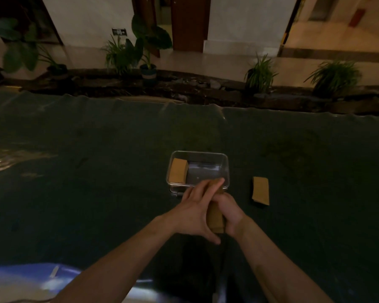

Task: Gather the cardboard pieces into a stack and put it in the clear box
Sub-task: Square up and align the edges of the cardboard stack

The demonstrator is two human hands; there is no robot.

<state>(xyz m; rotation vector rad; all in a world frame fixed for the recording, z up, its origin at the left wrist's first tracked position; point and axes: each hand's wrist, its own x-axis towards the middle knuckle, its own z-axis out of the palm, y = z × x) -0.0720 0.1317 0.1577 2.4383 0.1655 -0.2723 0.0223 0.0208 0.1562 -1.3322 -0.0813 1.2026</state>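
Note:
Both hands press a stack of cardboard pieces [215, 219] between them, on edge, just in front of the clear box [224, 166]. My left hand [195, 212] lies flat against the stack's left face, fingers stretched toward the box. My right hand [230, 212] grips the stack from the right. Inside the box, at its left end, lies a brown cardboard stack [179, 173]. Another cardboard stack [260, 190] lies on the dark table to the right of the box.
The dark table cover [96, 171] spreads wide on all sides. Its far edge borders a dark ledge with potted plants [148, 51]. A bright bluish reflection [31, 278] shows at the near left.

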